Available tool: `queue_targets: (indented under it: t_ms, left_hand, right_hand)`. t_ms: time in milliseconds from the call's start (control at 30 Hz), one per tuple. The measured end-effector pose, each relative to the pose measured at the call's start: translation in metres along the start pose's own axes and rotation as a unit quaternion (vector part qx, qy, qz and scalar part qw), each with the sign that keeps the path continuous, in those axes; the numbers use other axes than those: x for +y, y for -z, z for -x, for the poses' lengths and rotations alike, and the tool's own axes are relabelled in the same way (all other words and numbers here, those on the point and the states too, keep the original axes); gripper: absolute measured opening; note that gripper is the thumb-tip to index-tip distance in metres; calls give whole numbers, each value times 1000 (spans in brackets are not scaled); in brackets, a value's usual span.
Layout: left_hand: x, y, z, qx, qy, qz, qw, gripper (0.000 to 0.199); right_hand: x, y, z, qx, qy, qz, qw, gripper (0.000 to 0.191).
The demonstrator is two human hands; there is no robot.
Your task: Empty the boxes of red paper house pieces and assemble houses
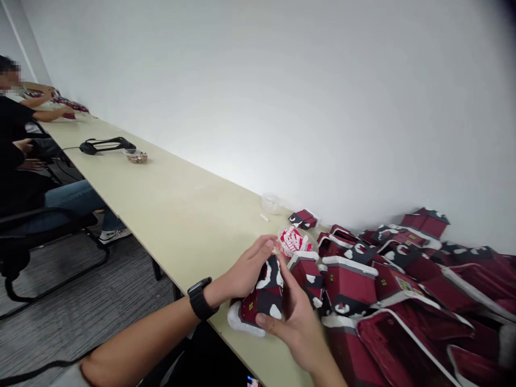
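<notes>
Both of my hands hold a small paper house box [264, 295] with a dark red wall, a black roof, white snow patches and tiny yellow windows. My left hand [248, 269], with a black watch on its wrist, grips the box from the upper left. My right hand [292, 322] grips it from the lower right. A white snow-like piece [244, 322] sticks out at the box's lower end. Just beyond my fingers, a clear bowl [295, 242] holds red and white paper pieces. A heap of similar red house boxes [387, 282] spreads to the right.
A long cream table [169, 185] runs along a white wall [282, 97]. On it are a clear cup [271, 203], a small white stick [264, 217], a black strap device [107, 145] and a small dish of brown bits [136, 156]. Seated people work at the far left.
</notes>
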State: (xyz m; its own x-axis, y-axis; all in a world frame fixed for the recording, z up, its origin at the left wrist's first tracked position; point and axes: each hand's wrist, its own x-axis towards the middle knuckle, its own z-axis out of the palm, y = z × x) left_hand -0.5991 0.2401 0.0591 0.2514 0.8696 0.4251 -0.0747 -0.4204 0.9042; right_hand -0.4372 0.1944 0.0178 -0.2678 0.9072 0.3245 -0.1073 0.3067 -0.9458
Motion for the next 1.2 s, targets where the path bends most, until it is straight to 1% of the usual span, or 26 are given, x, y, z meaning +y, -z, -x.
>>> queue_targets:
  t_ms: [67,100,167,233,333,433,500,533,567,600,633,667,733,767,800,833,867,900,933,967,1000,1033,1067,1133,1200]
  left_hand:
    - [-5,-9,-5,-35,-4,1,999,53]
    - [-7,-11,-5,-39,-12,-9,999,53]
    - [-11,-8,-3,-25,-32,-49,998,54]
    - [-12,0,3,-14,-33,-84,996,56]
    - [-11,13,16,-31,-1,-125,992,53]
    - [-11,26,27,-41,6,-195,980,60]
    - [-13,44,28,-25,7,-242,970,58]
    - [-15,59,25,-11,18,-265,964,57]
    - [-17,78,20,9,34,-292,956,58]
    - [-18,102,12,36,59,-321,945,62]
    - [-19,130,2,63,89,-348,931,67]
    - [-19,161,-9,96,110,-384,912,75]
    - [-15,223,-33,143,145,-447,871,93]
    - [-13,250,-45,169,135,-483,848,99]
    - [-10,271,-57,208,118,-526,816,103]
    - [-8,286,-69,248,101,-557,786,105]
    - [-8,294,-81,274,74,-580,764,103]
    - [-9,294,-94,278,44,-590,757,99]
    - [-13,287,-107,257,16,-588,767,93]
    - [-21,273,-120,215,-11,-579,786,84]
    - [-31,253,-134,150,-29,-559,815,74]
    - [-45,230,-148,91,-35,-545,833,64]
    - [-60,205,-162,46,-38,-536,842,54]
    - [-93,154,-187,-29,-52,-518,854,45]
    - [-121,112,-209,-86,-65,-496,862,39]
  right_hand:
    - [2,0,-1,5,30,58,998,107]
    - [2,-1,-1,12,36,84,996,106]
    - [2,-4,-3,30,37,134,990,103]
    - [5,-12,-6,57,39,180,981,101]
    - [16,-29,-15,72,49,204,975,99]
    - [28,-42,-19,40,38,212,976,116]
    - [30,-43,-15,10,28,273,962,121]
    - [29,-42,-11,0,27,312,950,119]
    - [26,-40,-5,-3,32,350,936,112]
    - [23,-36,1,-1,41,385,922,105]
    - [20,-32,8,8,54,412,909,98]
    - [17,-28,16,20,70,434,898,92]
    - [14,-19,30,43,104,477,872,82]
    - [13,-14,35,53,123,496,858,77]
    - [13,-9,40,61,144,514,843,72]
    - [14,-4,42,69,166,530,829,68]
    - [13,1,43,77,186,545,814,65]
    - [13,6,43,90,198,557,801,63]
    - [12,10,40,105,201,568,791,61]
    - [10,15,36,120,196,576,784,59]
    - [9,19,32,136,186,583,779,57]
    - [9,22,26,152,175,588,775,55]
    - [9,25,21,166,164,593,771,53]
    - [11,30,10,179,138,605,764,52]
    - [15,31,3,178,108,615,760,55]
